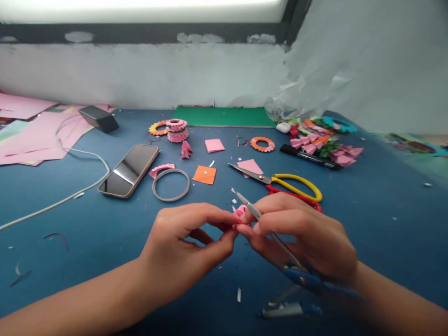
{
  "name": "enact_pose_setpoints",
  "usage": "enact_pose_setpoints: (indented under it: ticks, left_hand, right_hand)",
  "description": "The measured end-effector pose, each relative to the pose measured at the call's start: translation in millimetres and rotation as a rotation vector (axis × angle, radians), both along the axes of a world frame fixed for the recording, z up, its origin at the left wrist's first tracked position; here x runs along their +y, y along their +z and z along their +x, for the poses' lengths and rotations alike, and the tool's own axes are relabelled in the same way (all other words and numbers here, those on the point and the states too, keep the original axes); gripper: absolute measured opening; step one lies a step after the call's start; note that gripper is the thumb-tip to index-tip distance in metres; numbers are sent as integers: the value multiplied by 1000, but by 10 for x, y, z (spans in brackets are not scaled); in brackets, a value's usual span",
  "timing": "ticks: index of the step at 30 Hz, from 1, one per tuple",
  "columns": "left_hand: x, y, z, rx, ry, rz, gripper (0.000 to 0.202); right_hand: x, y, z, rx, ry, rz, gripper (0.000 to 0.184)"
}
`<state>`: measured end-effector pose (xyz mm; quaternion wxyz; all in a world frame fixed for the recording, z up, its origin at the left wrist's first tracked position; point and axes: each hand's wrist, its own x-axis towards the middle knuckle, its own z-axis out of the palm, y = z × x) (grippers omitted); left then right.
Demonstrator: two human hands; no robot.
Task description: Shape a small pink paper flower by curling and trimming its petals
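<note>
A small piece of folded pink paper (pixel 240 213) is pinched between the fingertips of both hands, mostly hidden by them. My left hand (pixel 194 242) is closed on it with thumb and index finger. My right hand (pixel 301 233) touches the paper from the other side and also holds a slim metal drawing compass (pixel 283 247) with blue parts. One metal leg points up and left past the paper; its lower end is blurred. Just beyond my right hand lie scissors (pixel 269 178) with one yellow and one red handle.
Around the hands lie an orange paper square (pixel 205 175), a grey ring (pixel 154 186), a phone (pixel 129 171) and a white cable (pixel 87 185). Further back are a ring stack of pink paper (pixel 177 135), a green board (pixel 224 116), a black marker (pixel 310 157) and pink sheets (pixel 45 135).
</note>
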<state>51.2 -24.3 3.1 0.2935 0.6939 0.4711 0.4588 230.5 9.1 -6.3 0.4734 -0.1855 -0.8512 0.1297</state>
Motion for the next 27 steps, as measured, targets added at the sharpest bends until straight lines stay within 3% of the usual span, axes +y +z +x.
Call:
enact_pose_setpoints:
  ticks: [10, 27]
  left_hand:
    - [18, 15, 11, 22, 4, 23, 16]
    - [24, -23, 16, -45, 17, -35, 22]
  right_hand:
    - [-36, -75, 39, -108, 15, 6, 19]
    - [-28, -102, -58, 37, -7, -152, 25]
